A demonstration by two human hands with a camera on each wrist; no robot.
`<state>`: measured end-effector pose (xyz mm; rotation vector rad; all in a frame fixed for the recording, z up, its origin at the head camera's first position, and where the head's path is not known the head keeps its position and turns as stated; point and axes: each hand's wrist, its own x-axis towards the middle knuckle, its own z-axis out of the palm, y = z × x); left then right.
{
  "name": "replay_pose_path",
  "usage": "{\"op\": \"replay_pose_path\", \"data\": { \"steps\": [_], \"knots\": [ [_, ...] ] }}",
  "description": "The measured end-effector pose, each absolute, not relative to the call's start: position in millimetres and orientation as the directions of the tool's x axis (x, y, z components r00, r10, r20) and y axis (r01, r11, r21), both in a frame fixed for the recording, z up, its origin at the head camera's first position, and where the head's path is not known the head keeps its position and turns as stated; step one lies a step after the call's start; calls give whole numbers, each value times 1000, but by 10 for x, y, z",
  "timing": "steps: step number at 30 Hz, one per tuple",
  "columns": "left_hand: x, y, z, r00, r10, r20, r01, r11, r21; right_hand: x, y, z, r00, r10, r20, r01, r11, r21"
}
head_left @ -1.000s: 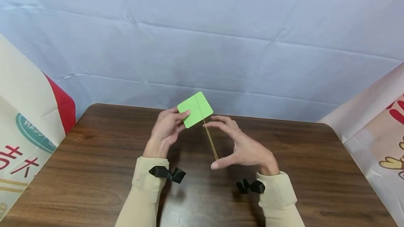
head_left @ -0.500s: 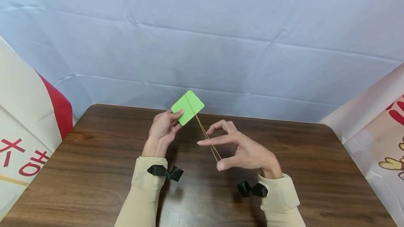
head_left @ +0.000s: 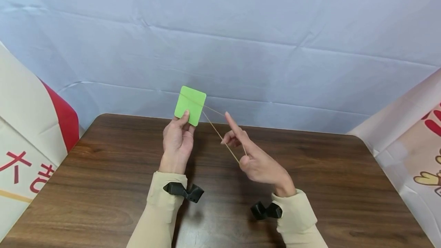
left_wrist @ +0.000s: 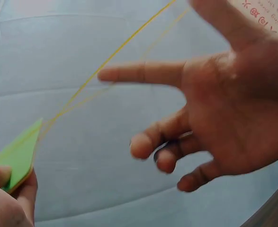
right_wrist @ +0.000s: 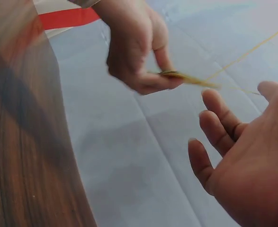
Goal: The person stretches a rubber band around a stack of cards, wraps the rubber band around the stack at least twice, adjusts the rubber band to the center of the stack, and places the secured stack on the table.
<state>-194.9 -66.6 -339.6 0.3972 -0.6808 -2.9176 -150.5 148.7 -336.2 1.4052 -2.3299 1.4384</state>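
Observation:
Between thumb and fingers my left hand [head_left: 177,137] pinches a flat, round-cornered green card [head_left: 191,102], tilted up above the table's far edge. A thin yellow rubber band [head_left: 213,126] runs across the card's face and stretches off to the right. My right hand [head_left: 262,163] keeps it taut, with the band running to the straight index finger and the thumb. Those two are spread apart, while the other fingers bend loosely. In the left wrist view the card [left_wrist: 22,156] is seen at a slant. The right wrist view shows it edge-on and blurred.
A dark brown wooden table [head_left: 103,186] lies under both forearms. Pale blue cloth [head_left: 220,41] hangs behind it. Printed banners, one with a red patch [head_left: 63,114], stand at the left and right sides. Black camera mounts [head_left: 184,191] sit on the wrists.
The card has moved left and turned more upright in my left hand. My right index finger has risen away from the thumb, spreading the band from a narrow strand into a wide loop.

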Motion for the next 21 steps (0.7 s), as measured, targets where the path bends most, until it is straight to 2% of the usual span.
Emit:
{"op": "replay_pose_path", "data": {
  "steps": [5,9,13,21],
  "knots": [
    [-1905,-627,-3366,-972,-214,-97,154,-893,424,-1525,1459,-3403,-611,-616,496,-715,162,-680],
    [-1867,-589,-3353,-969,-216,119,246,-882,401,-1552,1455,-3402,-573,-606,552,-757,132,-640],
    [-1840,-569,-3339,-933,-187,309,293,-892,344,-1560,1465,-3387,-528,-598,603,-795,98,-598],
    [-1822,-640,-3350,-846,-102,523,283,-918,278,-1512,1517,-3332,-568,-584,581,-752,80,-655]
  ]
}}
